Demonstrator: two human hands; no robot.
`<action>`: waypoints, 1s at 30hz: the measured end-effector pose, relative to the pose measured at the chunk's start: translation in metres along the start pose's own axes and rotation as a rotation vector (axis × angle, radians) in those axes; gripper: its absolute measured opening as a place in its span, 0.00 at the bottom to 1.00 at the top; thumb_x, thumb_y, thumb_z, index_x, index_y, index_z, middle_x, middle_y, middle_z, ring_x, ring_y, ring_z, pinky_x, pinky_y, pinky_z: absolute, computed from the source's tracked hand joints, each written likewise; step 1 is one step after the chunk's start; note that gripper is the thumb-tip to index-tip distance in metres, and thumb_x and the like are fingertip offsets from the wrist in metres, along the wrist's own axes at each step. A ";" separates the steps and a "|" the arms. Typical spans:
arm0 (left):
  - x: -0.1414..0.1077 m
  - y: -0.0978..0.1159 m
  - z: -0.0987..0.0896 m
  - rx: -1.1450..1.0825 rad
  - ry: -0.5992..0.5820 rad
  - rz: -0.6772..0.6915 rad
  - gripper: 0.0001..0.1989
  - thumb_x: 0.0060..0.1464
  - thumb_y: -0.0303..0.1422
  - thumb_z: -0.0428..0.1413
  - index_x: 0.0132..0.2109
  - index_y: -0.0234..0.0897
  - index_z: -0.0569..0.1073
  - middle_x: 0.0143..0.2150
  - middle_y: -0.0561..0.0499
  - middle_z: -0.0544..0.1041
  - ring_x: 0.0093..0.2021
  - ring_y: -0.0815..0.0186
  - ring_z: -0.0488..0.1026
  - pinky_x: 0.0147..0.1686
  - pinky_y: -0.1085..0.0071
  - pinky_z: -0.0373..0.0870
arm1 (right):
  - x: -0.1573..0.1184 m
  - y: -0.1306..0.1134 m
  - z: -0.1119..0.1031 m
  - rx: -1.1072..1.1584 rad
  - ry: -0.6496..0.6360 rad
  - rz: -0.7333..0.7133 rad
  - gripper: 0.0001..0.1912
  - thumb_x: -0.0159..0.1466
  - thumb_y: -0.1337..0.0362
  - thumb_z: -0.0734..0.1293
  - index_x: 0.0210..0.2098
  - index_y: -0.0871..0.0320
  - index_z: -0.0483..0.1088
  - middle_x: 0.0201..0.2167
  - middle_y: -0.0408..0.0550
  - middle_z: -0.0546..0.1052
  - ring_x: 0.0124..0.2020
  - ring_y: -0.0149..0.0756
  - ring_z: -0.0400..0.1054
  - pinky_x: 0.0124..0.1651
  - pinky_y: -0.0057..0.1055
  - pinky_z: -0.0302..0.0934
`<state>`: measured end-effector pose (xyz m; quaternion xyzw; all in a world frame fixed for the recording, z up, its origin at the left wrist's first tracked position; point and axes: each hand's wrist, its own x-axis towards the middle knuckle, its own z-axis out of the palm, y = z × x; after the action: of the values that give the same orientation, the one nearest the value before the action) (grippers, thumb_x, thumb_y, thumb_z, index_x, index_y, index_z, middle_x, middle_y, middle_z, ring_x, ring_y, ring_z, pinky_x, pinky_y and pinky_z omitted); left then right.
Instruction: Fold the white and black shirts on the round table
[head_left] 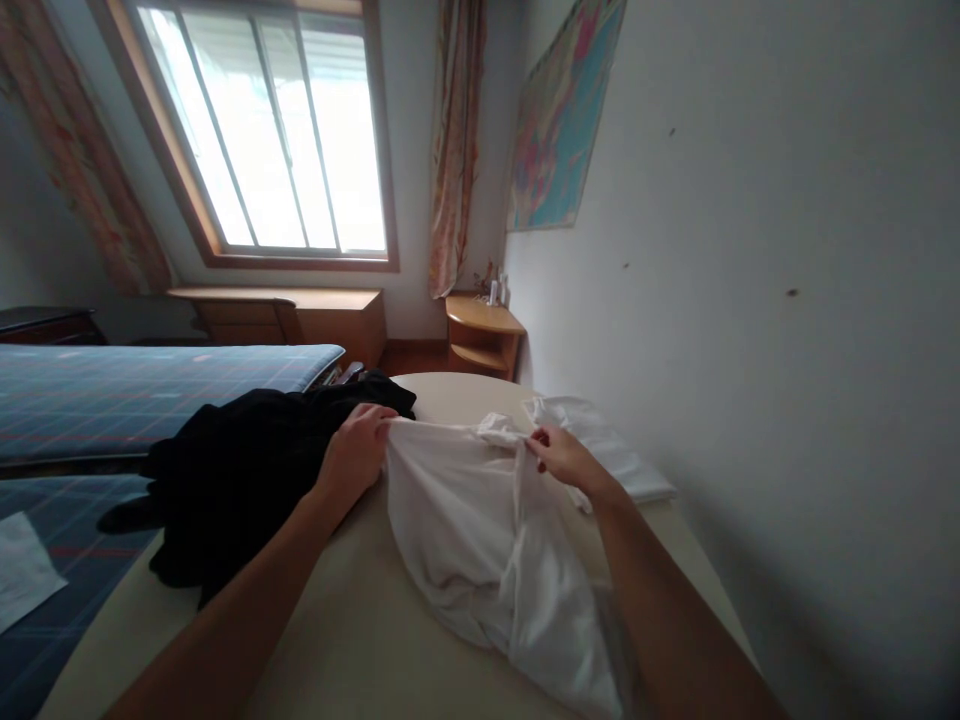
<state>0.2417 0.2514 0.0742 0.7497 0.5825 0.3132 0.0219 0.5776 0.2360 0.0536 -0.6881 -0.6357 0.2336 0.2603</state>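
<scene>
A white garment [457, 520], creased and partly bunched, hangs between my two hands over a round cream table [352, 620]. My left hand [361, 442] is closed on its upper left corner. With fingers pinched, my right hand [559, 455] grips the upper right part, where the cloth is gathered. The garment's lower end trails toward the table's near side. Its exact kind cannot be made out. Left of my left hand lies a heap of black clothing [240, 470]. Behind my right hand, a folded white cloth [607, 450] rests by the wall.
A bed with a blue plaid mattress [187, 390] stands on the left, with a white sheet [26, 565] lower down. The white wall [750, 400] runs close along the table's right side. A corner shelf [484, 318] and a low desk [330, 310] stand under the window.
</scene>
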 end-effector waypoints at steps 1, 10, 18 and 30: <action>0.002 0.000 -0.003 0.045 0.102 0.004 0.16 0.63 0.30 0.47 0.52 0.36 0.74 0.60 0.41 0.72 0.57 0.55 0.72 0.58 0.61 0.65 | 0.002 0.003 -0.005 0.005 0.119 0.023 0.10 0.69 0.63 0.60 0.44 0.61 0.70 0.35 0.51 0.78 0.28 0.34 0.72 0.33 0.28 0.64; -0.029 0.028 0.022 0.151 -0.415 0.168 0.23 0.59 0.38 0.57 0.60 0.37 0.70 0.58 0.40 0.72 0.59 0.49 0.69 0.58 0.55 0.65 | -0.002 -0.006 0.019 -0.234 0.149 -0.311 0.20 0.63 0.65 0.68 0.55 0.57 0.71 0.54 0.53 0.74 0.54 0.40 0.69 0.58 0.32 0.59; -0.034 0.030 0.018 0.251 -0.641 0.205 0.09 0.56 0.27 0.54 0.42 0.38 0.78 0.46 0.41 0.78 0.50 0.50 0.75 0.50 0.57 0.70 | -0.010 0.006 0.001 -0.401 0.348 0.046 0.18 0.67 0.73 0.58 0.51 0.58 0.72 0.46 0.55 0.78 0.45 0.41 0.73 0.47 0.31 0.61; -0.041 0.040 0.013 0.293 -0.652 0.204 0.20 0.55 0.37 0.60 0.53 0.35 0.74 0.53 0.35 0.75 0.52 0.43 0.75 0.51 0.50 0.69 | -0.009 0.005 0.007 -0.585 0.123 0.019 0.14 0.61 0.55 0.70 0.42 0.54 0.77 0.47 0.52 0.78 0.52 0.46 0.69 0.50 0.36 0.59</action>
<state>0.2771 0.2064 0.0616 0.8595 0.5060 -0.0283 0.0672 0.5759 0.2270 0.0450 -0.7527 -0.6527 0.0007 0.0865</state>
